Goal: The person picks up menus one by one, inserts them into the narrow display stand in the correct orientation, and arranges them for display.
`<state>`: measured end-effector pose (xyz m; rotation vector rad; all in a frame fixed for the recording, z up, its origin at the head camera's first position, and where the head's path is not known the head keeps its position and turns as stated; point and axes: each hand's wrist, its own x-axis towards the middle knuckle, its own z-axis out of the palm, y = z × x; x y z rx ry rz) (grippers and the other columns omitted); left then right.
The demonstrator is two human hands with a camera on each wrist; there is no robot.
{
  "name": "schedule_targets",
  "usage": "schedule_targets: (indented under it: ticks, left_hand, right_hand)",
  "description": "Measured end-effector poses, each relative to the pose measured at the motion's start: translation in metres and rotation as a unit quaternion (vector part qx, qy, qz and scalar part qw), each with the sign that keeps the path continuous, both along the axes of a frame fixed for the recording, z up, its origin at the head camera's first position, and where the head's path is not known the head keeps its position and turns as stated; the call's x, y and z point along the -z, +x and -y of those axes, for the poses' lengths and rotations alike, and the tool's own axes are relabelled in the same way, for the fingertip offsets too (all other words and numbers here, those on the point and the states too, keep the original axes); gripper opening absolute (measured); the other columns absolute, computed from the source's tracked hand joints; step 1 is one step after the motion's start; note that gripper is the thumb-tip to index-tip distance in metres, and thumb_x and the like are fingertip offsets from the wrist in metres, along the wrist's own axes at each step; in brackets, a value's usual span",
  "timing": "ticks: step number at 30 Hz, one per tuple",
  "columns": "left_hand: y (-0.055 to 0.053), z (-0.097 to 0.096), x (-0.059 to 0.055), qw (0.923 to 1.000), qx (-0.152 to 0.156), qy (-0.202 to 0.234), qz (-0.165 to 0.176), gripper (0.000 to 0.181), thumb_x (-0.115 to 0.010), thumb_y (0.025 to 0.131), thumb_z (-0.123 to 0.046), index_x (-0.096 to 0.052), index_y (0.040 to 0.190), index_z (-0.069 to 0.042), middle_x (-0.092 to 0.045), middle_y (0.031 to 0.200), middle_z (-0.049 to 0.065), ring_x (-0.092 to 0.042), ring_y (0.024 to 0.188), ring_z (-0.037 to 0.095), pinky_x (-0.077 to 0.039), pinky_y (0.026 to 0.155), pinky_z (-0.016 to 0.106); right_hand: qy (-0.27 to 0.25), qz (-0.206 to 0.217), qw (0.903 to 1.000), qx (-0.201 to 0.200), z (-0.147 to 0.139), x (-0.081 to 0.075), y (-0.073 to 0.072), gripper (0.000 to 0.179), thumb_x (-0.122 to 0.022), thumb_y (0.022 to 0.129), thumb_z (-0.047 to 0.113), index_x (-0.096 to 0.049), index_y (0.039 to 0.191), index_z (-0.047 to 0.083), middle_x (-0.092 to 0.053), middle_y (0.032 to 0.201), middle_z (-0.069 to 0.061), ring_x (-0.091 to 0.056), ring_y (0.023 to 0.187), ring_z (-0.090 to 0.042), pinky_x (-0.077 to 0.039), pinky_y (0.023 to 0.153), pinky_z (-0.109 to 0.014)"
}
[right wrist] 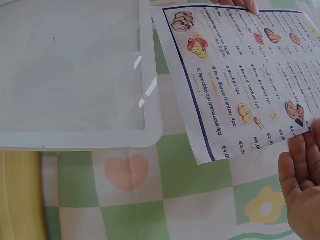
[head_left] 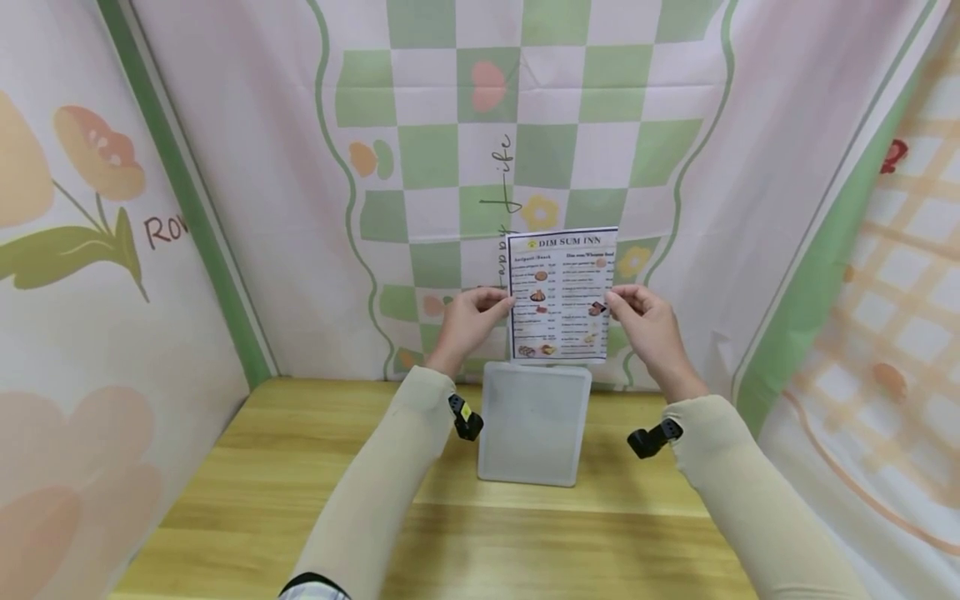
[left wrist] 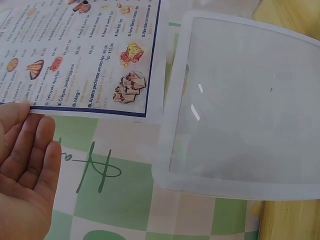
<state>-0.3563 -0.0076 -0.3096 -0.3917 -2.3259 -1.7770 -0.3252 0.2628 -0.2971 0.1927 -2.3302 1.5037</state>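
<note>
A printed menu sheet (head_left: 562, 296) headed "DIM SUM INN" is held up between both hands. My left hand (head_left: 474, 321) pinches its left edge between thumb and fingers, and my right hand (head_left: 649, 327) pinches the right edge in the same way. Directly below the sheet's lower edge is a white-framed panel (head_left: 534, 425) with rounded corners, upright and facing me over the table. In the left wrist view the panel (left wrist: 250, 105) looks glossy, with light reflections on its clear front. The right wrist view shows the menu (right wrist: 240, 75) beside the panel's top edge.
A wood-grain table (head_left: 315, 475) lies beneath the panel. Behind it hangs a green-and-white checkered curtain (head_left: 547, 150). Patterned fabric walls (head_left: 82, 333) close in the left and right sides.
</note>
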Motion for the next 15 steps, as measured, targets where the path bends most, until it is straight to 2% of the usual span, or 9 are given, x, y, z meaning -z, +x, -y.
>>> schedule_targets:
  ticks: [5, 15]
  left_hand:
    - [0.0002, 0.0005, 0.0009, 1.0, 0.001, 0.002, -0.001, 0.025, -0.07, 0.096, -0.036, -0.075, 0.11, -0.016, -0.071, 0.098, -0.006, -0.065, 0.094, 0.012, -0.052, 0.086, 0.036]
    - [0.0007, 0.0062, 0.0068, 0.9999, 0.009, 0.007, -0.007, 0.026, -0.069, 0.097, -0.034, -0.074, 0.112, -0.013, -0.071, 0.1, -0.003, -0.065, 0.095, 0.015, -0.052, 0.086, 0.037]
  right_hand:
    - [-0.002, -0.001, 1.0, -0.004, 0.0001, 0.0003, -0.0005, 0.052, -0.058, 0.099, 0.049, -0.059, 0.128, 0.005, -0.064, 0.116, -0.006, -0.057, 0.103, -0.015, -0.046, 0.09, -0.026]
    - [-0.002, 0.002, 0.9997, -0.026, 0.0037, 0.0049, 0.001, 0.047, -0.059, 0.1, 0.044, -0.061, 0.124, 0.004, -0.064, 0.114, -0.006, -0.056, 0.105, -0.02, -0.047, 0.088, -0.024]
